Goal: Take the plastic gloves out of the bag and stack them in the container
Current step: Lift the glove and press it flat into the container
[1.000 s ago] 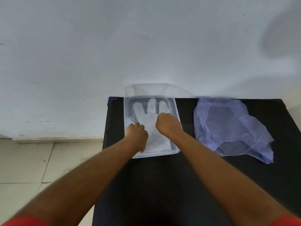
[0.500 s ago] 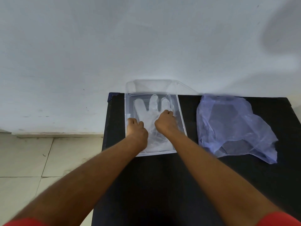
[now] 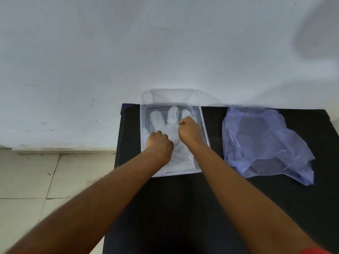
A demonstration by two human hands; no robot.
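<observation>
Both hands, left (image 3: 159, 143) and right (image 3: 189, 130), curl onto plastic gloves (image 3: 165, 118) inside the unlabelled clear container (image 3: 205, 136).

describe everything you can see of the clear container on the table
The container is a shallow rectangular tray of clear, thin-looking plastic with a raised rim. It sits flat on the black table, at the far left part, its long side running away from the camera. Its clear lid stands open behind it against the white wall. Translucent plastic gloves lie flat inside, fingers pointing to the wall. The left hand and right hand rest on the gloves with curled fingers. The purple bag lies apart to its right.
</observation>
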